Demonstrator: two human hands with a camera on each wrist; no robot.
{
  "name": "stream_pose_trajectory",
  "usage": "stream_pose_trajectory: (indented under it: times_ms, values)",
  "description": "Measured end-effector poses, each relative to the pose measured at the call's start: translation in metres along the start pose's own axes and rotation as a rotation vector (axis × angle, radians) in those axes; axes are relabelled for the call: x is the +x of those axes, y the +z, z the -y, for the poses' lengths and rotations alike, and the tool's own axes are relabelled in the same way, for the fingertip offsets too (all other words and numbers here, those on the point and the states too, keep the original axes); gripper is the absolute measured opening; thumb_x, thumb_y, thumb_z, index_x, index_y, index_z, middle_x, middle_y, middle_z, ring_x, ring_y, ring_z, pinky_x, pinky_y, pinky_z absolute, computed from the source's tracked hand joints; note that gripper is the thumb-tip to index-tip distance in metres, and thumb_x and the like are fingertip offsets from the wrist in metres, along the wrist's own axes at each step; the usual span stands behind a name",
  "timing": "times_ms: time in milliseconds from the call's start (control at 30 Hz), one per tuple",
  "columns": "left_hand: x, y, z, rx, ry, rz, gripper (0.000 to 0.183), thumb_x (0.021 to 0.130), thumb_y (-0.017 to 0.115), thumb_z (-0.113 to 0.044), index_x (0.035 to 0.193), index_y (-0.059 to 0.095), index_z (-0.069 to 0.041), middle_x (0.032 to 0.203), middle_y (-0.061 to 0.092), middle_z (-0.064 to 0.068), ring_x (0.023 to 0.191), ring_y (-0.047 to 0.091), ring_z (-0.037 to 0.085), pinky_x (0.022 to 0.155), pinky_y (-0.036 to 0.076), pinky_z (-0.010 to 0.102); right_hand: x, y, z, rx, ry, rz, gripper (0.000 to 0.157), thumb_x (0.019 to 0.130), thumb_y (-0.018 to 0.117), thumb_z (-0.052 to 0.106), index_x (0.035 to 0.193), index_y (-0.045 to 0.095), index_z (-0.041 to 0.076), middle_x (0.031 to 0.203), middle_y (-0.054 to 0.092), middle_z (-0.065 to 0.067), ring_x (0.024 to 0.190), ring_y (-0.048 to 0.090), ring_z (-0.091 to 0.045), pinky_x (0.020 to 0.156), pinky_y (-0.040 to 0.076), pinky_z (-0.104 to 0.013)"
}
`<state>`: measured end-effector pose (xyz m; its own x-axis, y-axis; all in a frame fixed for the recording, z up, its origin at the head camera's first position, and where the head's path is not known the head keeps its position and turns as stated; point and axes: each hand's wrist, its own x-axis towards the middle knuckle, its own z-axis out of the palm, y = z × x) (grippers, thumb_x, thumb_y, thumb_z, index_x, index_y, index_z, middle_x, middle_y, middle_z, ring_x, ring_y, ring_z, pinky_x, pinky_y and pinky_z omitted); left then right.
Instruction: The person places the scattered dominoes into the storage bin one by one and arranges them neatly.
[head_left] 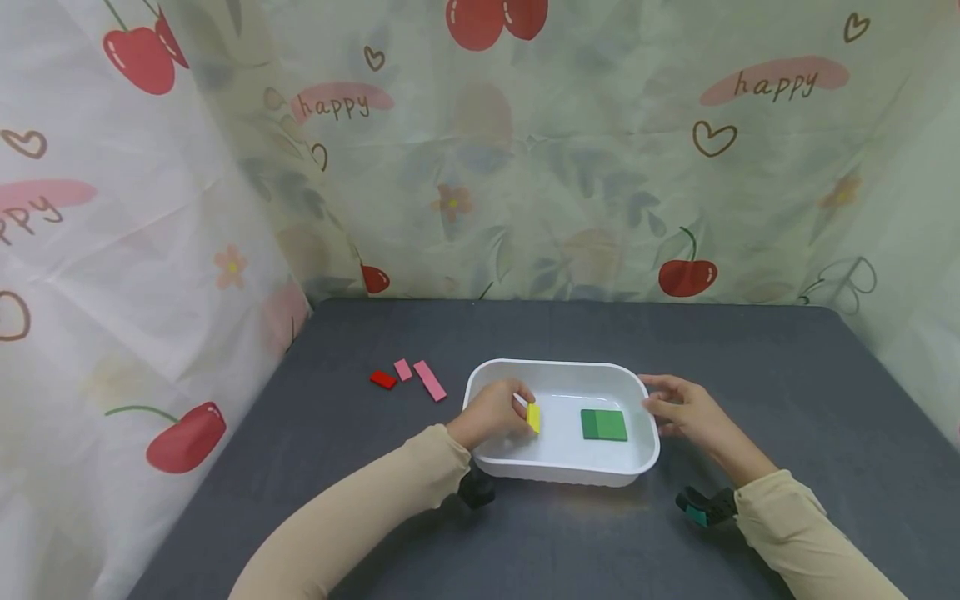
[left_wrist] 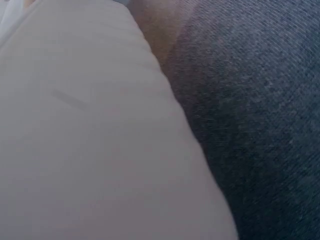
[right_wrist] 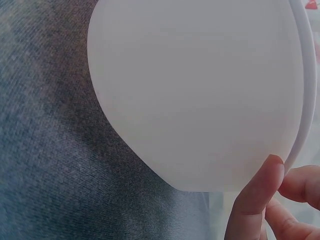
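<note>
In the head view my left hand [head_left: 495,410] reaches over the left end of a white plastic tray [head_left: 480,450] and pinches a small yellow piece [head_left: 533,417] between thumb and fingers. Two flat green pieces, a darker one [head_left: 588,424] and a lighter one [head_left: 611,425], lie side by side on the tray's bottom at the right. My right hand [head_left: 688,412] holds the tray's right end at the rim. In the right wrist view a thumb [right_wrist: 260,187] lies against the white wall, with other fingers close by the rim. The left wrist view shows mostly a beige sleeve [left_wrist: 100,125].
Left of the tray, a red piece [head_left: 383,380], a short pink piece [head_left: 403,369] and a longer pink strip [head_left: 430,381] lie on the dark grey table [head_left: 570,542]. A printed curtain [head_left: 570,167] hangs behind the table and along its sides.
</note>
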<state>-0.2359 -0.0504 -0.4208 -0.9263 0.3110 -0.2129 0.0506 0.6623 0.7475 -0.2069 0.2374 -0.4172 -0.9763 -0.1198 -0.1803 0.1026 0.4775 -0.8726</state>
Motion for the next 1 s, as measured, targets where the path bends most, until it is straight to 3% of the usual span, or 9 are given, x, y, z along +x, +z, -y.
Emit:
stream_pose_trajectory:
  times_ms: [733,1000]
  values:
    - [0.0024,0.0081,0.0012,0.050,-0.060,-0.001,0.040,0.072,0.082,-0.001,0.108,0.065,-0.006,0.080,0.063,0.003,0.071,0.059,0.017,0.063,0.049,0.026,0.0009,-0.0014,0.0009,0.008,0.005,0.014,0.054,0.096,0.060,0.020,0.143,0.041,0.000,0.113,0.058,-0.019,0.097,0.058,-0.022,0.078,0.056,-0.037]
    - [0.0042,0.0101,0.0024,0.111,-0.036,-0.015,0.040,0.071,0.082,0.000,0.107,0.066,-0.004,0.077,0.062,0.003,0.069,0.057,0.017,0.062,0.046,0.025,0.0006,-0.0016,0.0012,0.009,0.003,0.017,0.054,0.096,0.060,0.020,0.143,0.041,-0.001,0.112,0.058,-0.019,0.094,0.058,-0.020,0.075,0.056,-0.034]
